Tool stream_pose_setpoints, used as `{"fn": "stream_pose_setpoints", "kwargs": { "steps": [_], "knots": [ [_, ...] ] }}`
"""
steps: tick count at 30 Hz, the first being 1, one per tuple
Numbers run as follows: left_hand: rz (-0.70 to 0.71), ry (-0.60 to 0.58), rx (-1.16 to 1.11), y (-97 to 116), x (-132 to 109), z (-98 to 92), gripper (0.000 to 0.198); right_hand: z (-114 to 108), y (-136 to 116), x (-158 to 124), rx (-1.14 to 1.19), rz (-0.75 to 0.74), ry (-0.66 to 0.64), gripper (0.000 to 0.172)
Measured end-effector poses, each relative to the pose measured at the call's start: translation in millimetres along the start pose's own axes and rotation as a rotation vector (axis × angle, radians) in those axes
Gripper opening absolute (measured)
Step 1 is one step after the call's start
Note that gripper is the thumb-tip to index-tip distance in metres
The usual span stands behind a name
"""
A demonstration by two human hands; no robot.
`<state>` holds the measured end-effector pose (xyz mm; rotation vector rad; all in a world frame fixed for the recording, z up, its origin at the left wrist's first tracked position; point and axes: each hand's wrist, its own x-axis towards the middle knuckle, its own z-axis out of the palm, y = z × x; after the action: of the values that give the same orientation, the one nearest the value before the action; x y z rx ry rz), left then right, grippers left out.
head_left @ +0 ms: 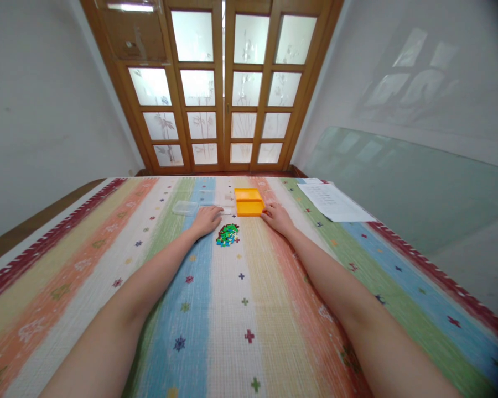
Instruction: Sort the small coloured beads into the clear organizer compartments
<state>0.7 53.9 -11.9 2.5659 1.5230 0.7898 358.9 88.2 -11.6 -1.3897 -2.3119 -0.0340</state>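
My left hand point(208, 220) rests on the cloth with its fingers drawn together, tips pointing right; a thin dark sliver shows at the fingertips, too small to name. Just right of those fingertips lies a clear plastic piece point(229, 204). My right hand point(277, 217) pinches the near right corner of a yellow two-part plastic box point(250, 208), which lies flat and opened out. Between my hands, nearer to me, is a pile of tiny green, blue, brown and white pieces point(228, 235). A clear plastic container point(185, 208) sits left of my left hand.
A striped, patterned cloth point(230, 309) covers the table. Printed paper sheets point(334, 202) lie at the far right. A glass panel point(398, 188) leans along the right wall. Wooden doors with glass panes point(224, 88) stand behind the table's far edge.
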Motion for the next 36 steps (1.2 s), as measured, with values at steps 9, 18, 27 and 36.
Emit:
{"fn": "stream_pose_setpoints", "kwargs": {
  "steps": [9,18,27,36],
  "knots": [
    [-0.051,0.054,-0.074,0,16,3.9,0.024,-1,11,-3,0.024,-0.075,0.020,0.023],
    [-0.018,0.064,-0.088,-3,14,5.4,0.024,-11,10,-5,0.052,-0.124,-0.006,0.027],
    [-0.001,0.091,-0.044,-1,13,5.0,0.027,-8,9,-4,0.088,-0.100,0.006,0.027],
    [0.003,0.046,0.039,1,11,3.5,0.025,-8,11,-4,0.089,-0.126,-0.017,0.024]
  ]
}}
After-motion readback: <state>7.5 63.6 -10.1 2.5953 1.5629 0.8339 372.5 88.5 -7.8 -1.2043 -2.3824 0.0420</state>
